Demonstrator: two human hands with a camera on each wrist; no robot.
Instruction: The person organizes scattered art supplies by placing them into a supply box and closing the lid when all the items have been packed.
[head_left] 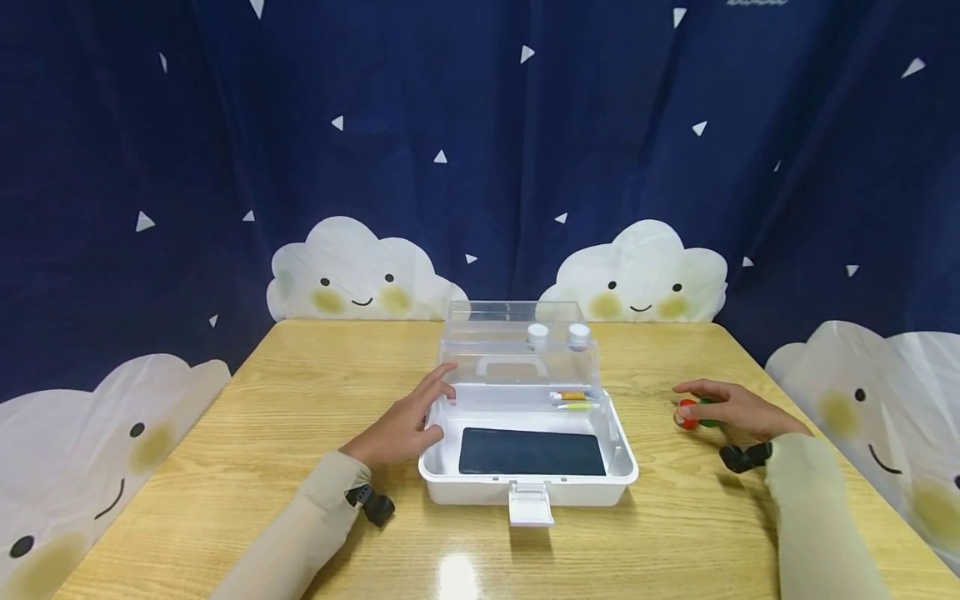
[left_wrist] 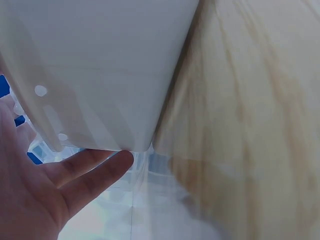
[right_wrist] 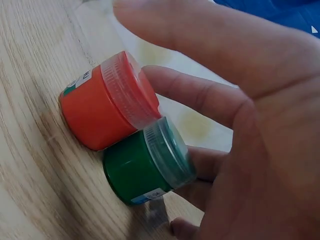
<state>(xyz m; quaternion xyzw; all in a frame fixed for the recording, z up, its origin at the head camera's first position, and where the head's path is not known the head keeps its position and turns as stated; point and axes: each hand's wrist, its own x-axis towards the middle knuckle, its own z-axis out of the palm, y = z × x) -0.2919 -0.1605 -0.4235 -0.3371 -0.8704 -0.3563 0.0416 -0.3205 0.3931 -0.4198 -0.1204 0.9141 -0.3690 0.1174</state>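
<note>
In the head view, the open white box (head_left: pixel 487 492) sits at the centre of the frame on the wooden table (head_left: pixel 322 358); the left hand (head_left: pixel 408 421) is at its left side, fingers spread, while at the right of the frame the right hand (head_left: pixel 738 408) reaches over a red jar (head_left: pixel 686 415) and a green jar (head_left: pixel 708 423). In the left wrist view, fingertips lie at the box's edge, lower left, not curled round it. In the right wrist view, both jars stand side by side left of centre, fingers apart around them; contact is unclear. The step looks like picking up jars; next, the right fingers should close on one, without knocking its neighbour.
</note>
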